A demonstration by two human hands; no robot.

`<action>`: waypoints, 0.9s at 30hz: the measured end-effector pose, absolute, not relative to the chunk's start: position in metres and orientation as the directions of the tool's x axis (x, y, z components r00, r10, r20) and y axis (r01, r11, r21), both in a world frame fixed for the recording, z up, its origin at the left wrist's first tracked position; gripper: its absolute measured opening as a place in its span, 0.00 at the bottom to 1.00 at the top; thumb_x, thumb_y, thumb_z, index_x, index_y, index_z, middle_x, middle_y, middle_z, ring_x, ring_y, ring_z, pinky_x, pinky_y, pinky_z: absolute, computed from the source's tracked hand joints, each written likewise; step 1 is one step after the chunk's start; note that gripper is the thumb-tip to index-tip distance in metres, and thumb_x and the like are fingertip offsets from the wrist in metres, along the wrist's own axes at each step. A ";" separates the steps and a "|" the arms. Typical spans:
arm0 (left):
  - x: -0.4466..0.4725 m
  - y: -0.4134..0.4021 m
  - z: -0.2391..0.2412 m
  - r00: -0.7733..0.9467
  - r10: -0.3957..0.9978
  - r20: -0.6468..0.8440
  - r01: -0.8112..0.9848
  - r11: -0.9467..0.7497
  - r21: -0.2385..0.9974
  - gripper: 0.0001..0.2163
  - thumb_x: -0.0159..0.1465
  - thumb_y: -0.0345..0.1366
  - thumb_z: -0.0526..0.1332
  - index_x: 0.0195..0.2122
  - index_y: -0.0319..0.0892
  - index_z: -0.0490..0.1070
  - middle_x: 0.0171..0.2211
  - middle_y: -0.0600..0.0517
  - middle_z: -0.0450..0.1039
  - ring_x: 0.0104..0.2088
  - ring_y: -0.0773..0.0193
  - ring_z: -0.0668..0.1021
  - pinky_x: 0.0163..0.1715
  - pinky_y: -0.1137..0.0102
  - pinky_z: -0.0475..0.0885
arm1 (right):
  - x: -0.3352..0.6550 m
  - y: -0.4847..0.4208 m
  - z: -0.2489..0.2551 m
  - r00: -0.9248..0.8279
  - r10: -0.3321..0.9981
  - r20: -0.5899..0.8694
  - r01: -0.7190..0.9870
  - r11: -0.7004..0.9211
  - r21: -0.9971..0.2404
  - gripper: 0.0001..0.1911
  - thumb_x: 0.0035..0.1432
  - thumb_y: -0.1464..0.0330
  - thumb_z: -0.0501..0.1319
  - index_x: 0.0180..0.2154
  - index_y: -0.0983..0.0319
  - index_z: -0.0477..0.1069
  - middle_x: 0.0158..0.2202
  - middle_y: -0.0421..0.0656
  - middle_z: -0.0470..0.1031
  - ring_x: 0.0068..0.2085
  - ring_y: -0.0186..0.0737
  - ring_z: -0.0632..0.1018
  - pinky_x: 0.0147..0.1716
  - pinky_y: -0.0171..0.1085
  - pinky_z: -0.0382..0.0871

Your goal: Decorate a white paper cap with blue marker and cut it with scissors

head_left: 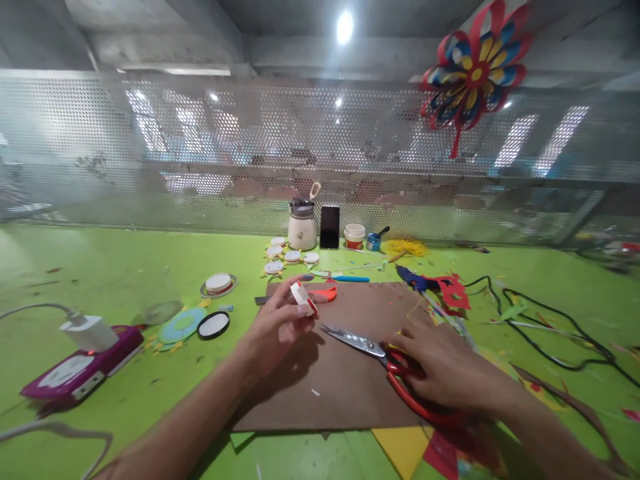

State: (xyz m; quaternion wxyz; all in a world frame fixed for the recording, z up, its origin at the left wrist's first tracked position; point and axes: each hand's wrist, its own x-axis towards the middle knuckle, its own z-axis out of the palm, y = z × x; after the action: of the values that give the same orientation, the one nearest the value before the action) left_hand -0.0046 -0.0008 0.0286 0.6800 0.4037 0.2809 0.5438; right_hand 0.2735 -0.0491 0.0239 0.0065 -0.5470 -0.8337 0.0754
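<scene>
My left hand (pixel 283 320), over the brown board (pixel 350 400), pinches a small white piece with a red edge (pixel 304 298) between thumb and fingers. Whether that piece is a lid or folded paper, I cannot tell. My right hand (pixel 440 363) is closed around the red handles of a pair of scissors (pixel 357 341). Its metal blades are nearly together and point at my left hand, apart from the white piece. Behind the left hand lies an orange-handled tool (pixel 325 293), partly hidden by the fingers. A blue pen-like tool (pixel 353 279) lies at the board's far edge.
Left are a purple power strip (pixel 110 347) with a charger, a black-rimmed disc (pixel 213 325) and a light-blue paper ring (pixel 183 325). A jug (pixel 302 230) and phone (pixel 330 227) stand behind. At right lie a blue glue gun (pixel 411 277), black cable (pixel 545 357) and paper scraps.
</scene>
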 end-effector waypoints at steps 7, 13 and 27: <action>-0.004 0.002 0.027 0.245 0.965 0.096 -0.540 0.054 0.840 0.19 0.55 0.30 0.70 0.47 0.45 0.70 0.36 0.47 0.82 0.32 0.62 0.79 0.31 0.70 0.70 | 0.268 -0.047 0.013 -0.384 0.922 -0.040 0.917 0.377 -0.131 0.20 0.60 0.71 0.58 0.53 0.58 0.76 0.47 0.53 0.76 0.49 0.57 0.75 0.45 0.49 0.67; -0.006 0.001 0.031 0.232 0.967 0.105 -0.570 0.048 0.821 0.19 0.54 0.33 0.71 0.47 0.44 0.71 0.34 0.50 0.82 0.33 0.61 0.80 0.32 0.70 0.71 | 0.267 -0.043 0.013 -0.354 0.935 0.027 0.933 0.355 -0.056 0.17 0.59 0.72 0.61 0.50 0.58 0.77 0.45 0.53 0.77 0.49 0.58 0.76 0.42 0.47 0.68; -0.008 -0.001 0.038 0.259 0.960 0.103 -0.502 0.043 0.864 0.26 0.64 0.37 0.67 0.63 0.45 0.65 0.47 0.42 0.83 0.37 0.59 0.83 0.36 0.69 0.74 | 0.286 -0.031 0.010 -0.237 0.948 0.212 0.873 0.303 -0.382 0.27 0.61 0.72 0.61 0.61 0.52 0.71 0.56 0.49 0.78 0.52 0.52 0.81 0.48 0.47 0.76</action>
State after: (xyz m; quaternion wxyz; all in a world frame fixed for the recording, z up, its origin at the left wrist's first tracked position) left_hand -0.0080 -0.0009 0.0378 0.6700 0.4253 0.2697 0.5455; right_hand 0.2865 -0.0314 0.0100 0.2042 -0.5830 -0.7810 0.0921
